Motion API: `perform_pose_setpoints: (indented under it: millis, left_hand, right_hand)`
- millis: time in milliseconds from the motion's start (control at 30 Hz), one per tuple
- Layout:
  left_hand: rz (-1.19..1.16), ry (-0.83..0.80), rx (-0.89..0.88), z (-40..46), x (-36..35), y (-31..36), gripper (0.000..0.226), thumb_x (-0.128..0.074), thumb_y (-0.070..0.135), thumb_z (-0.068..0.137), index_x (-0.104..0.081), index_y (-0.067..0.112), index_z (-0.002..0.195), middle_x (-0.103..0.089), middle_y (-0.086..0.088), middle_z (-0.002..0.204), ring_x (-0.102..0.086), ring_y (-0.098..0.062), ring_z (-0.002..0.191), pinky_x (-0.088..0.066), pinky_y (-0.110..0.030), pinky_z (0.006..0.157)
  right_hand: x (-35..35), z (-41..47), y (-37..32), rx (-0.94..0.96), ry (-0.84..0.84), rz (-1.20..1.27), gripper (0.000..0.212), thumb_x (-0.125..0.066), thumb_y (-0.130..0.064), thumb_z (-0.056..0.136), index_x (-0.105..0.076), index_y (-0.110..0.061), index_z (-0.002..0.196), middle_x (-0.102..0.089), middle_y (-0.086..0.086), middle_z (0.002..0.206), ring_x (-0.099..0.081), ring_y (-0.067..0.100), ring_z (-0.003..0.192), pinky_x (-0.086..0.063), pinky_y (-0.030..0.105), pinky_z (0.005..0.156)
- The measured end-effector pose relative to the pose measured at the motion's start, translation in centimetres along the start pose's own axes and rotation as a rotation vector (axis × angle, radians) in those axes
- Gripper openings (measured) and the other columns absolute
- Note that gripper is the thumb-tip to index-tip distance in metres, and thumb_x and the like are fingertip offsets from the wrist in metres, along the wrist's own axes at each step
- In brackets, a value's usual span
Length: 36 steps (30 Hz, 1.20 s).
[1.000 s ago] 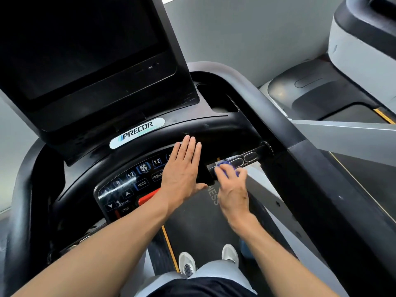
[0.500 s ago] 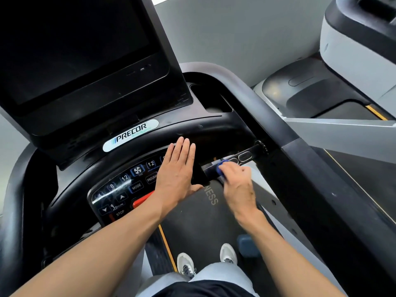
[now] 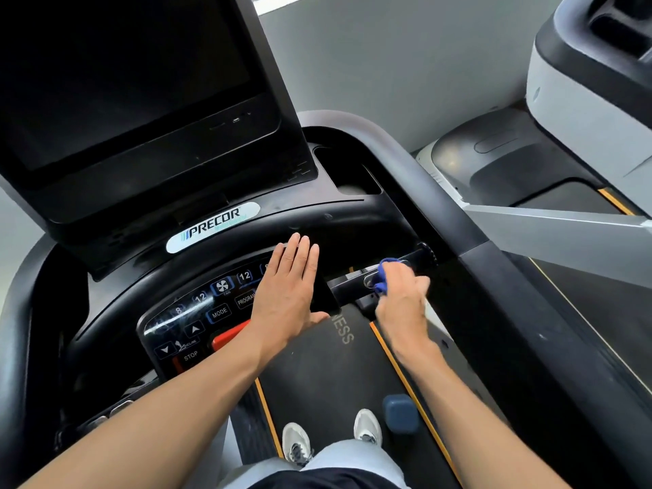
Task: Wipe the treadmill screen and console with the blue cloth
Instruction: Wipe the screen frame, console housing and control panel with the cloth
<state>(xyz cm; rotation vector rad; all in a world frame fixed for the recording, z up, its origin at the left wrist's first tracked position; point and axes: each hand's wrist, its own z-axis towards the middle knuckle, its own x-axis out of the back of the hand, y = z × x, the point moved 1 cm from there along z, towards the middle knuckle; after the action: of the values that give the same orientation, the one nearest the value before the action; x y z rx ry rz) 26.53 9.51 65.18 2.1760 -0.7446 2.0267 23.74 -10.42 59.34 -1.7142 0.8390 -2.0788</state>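
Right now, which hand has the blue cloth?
The right hand: its fingers are curled round the blue cloth against the black handlebar. The left hand lies flat and open on the button panel, holding nothing.

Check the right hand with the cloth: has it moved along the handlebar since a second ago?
Yes. The right hand with the blue cloth has slid rightward along the handlebar, away from the keypad and toward the bar's knurled end.
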Motion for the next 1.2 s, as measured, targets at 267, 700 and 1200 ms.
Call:
perform_pose_setpoints:
  millis: [267,700,1200]
  left_hand:
    - [0.002,-0.008,0.005,-0.1,0.1,0.2,0.128,-0.057,0.082,0.078,0.003,0.004,0.161,0.002,-0.019,0.169,0.013,-0.035,0.156,0.004,-0.05,0.127]
    - [0.002,-0.001,-0.01,0.1,0.0,0.0,0.128,-0.052,0.084,0.079,0.007,0.004,0.16,0.007,-0.019,0.169,0.017,-0.034,0.155,0.007,-0.049,0.127]
    - [-0.169,0.032,0.237,-7.9,-0.9,-5.1,0.154,-0.071,0.087,0.054,-0.002,-0.002,0.159,-0.001,-0.02,0.168,0.008,-0.031,0.157,-0.007,-0.05,0.127]
  right_hand:
    - [1.2,0.8,3.3,-0.164,0.062,-0.005,0.052,-0.041,0.022,0.079,-0.056,-0.019,0.107,-0.057,-0.002,0.104,-0.036,0.023,0.093,-0.04,0.032,0.056]
    - [0.8,1.9,1.7,-0.261,0.072,0.229,0.053,-0.04,0.019,0.08,-0.063,-0.015,0.113,-0.058,-0.007,0.094,-0.04,0.026,0.095,-0.041,0.021,0.067]
    - [-3.0,-5.0,-6.2,-0.129,-0.099,0.355,0.056,-0.042,0.015,0.079,-0.064,-0.028,0.108,-0.059,0.012,0.097,-0.049,0.018,0.086,-0.047,0.009,0.066]
